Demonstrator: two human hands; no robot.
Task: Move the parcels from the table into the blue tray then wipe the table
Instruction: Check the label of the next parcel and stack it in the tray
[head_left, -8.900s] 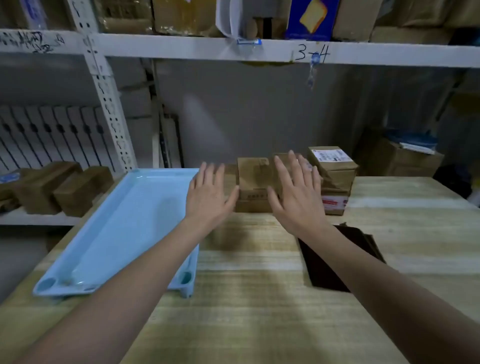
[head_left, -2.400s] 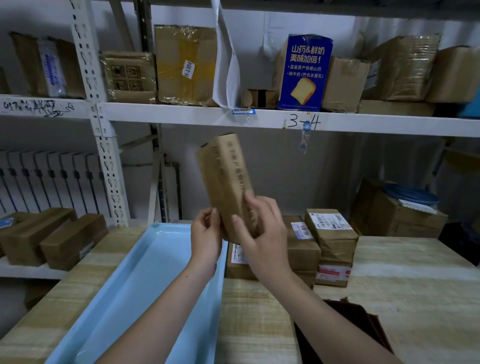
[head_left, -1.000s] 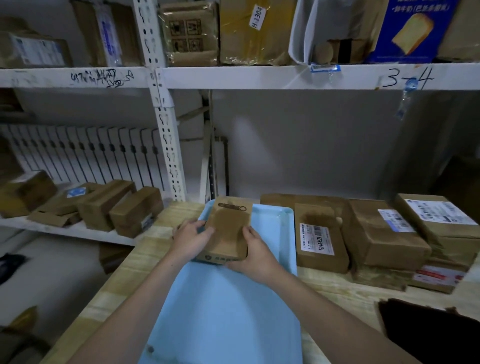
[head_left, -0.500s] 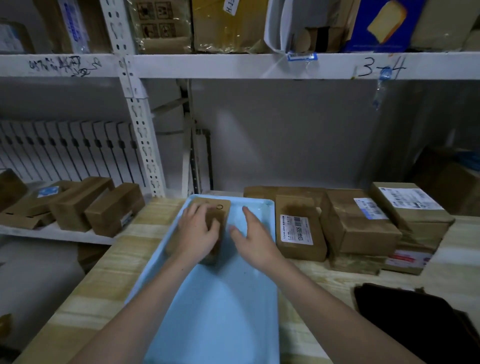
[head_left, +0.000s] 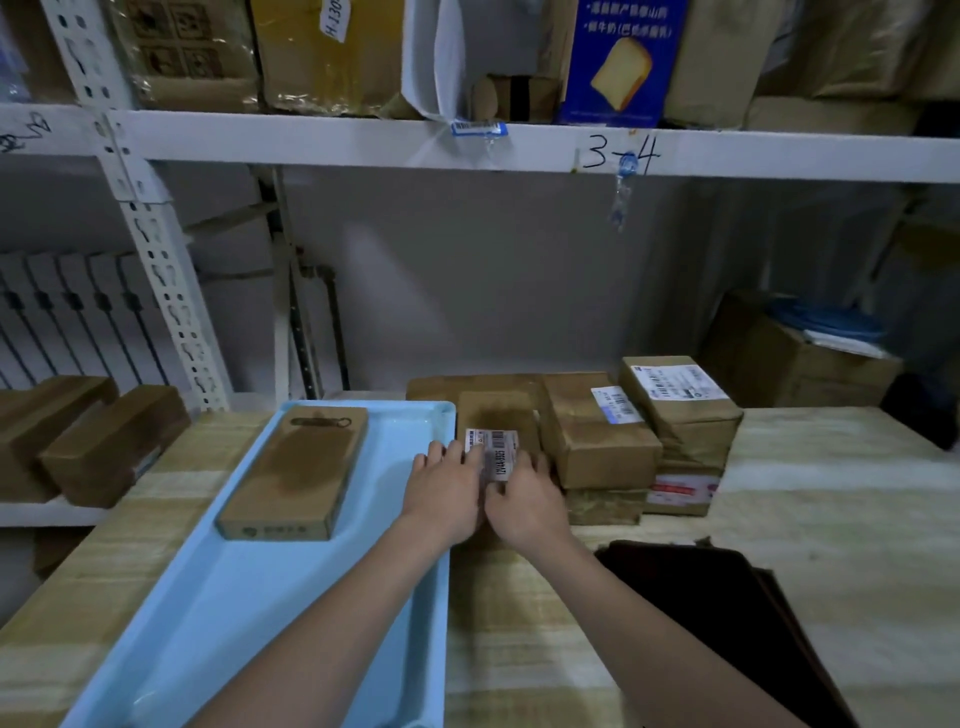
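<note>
Now the first parcel (head_left: 293, 475) lies flat in the blue tray (head_left: 249, 613), at its far left end, and nobody touches it; half a second ago the left hand was still pressing it down there. Both hands have since crossed to the right, over the tray's far right rim. The left hand (head_left: 445, 491) and right hand (head_left: 524, 503) sit side by side on the near end of the labelled parcel (head_left: 496, 418), which lies on the counter (head_left: 810, 525) just beside the tray. Their fingers lie over its white barcode label, and seem to curl around the parcel's near edge, though the dim light and the backs of the hands hide the actual grip. To the right, more parcels (head_left: 602, 441) remain stacked on the counter. A dark cloth (head_left: 727, 613) lies nearer, beyond the right forearm.
</note>
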